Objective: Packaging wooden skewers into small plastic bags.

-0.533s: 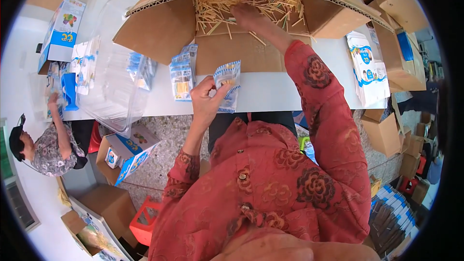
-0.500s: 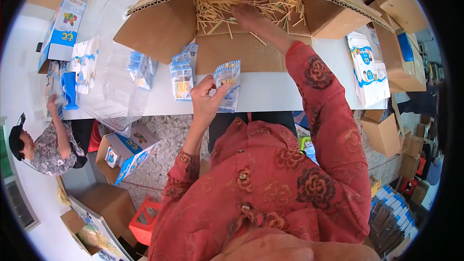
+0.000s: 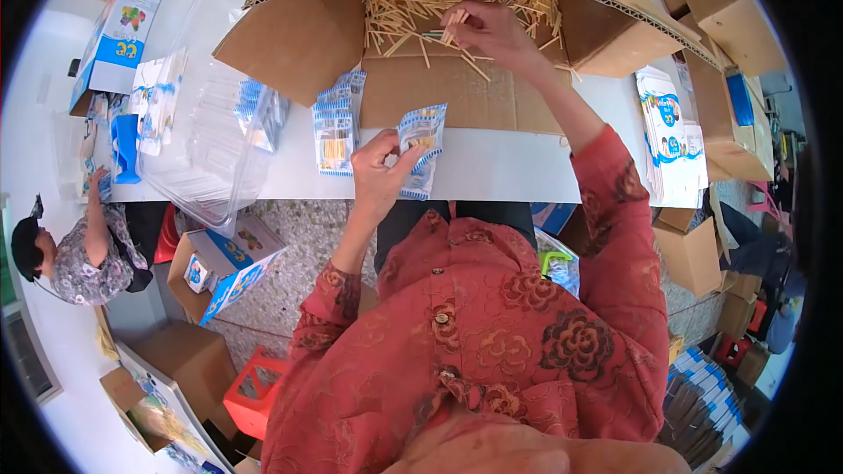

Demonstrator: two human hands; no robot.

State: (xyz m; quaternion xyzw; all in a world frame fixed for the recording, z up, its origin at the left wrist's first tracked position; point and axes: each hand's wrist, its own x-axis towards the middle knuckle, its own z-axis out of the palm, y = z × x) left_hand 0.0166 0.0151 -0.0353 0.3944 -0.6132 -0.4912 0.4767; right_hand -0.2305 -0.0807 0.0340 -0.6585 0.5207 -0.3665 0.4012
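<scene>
Between the fingertips and thumb of my left hand (image 3: 379, 174) is a small clear packet with blue striped edges (image 3: 424, 125), above the table's near edge. My right hand (image 3: 500, 33) is inside the open cardboard box (image 3: 439, 98), fingers pinched on a few thin pale sticks (image 3: 456, 21). A loose heap of the same kind of sticks (image 3: 399, 9) lies at the back of the box, some scattered forward. Left of my left hand, a stack of filled blue-striped packets (image 3: 335, 136) rests on the white table (image 3: 509, 162).
A large clear plastic tray (image 3: 189, 171) stands to the left, with blue-striped packets (image 3: 262, 114) by it. Flat printed cartons (image 3: 665, 127) are stacked at right. Far left, a person (image 3: 83, 250) works at the same table. Cartons and a red stool (image 3: 255, 391) stand on the floor.
My right hand has lifted and drawn back from the heap toward me, with a few sticks now showing in its fingers. My left hand still holds the packet in nearly the same place.
</scene>
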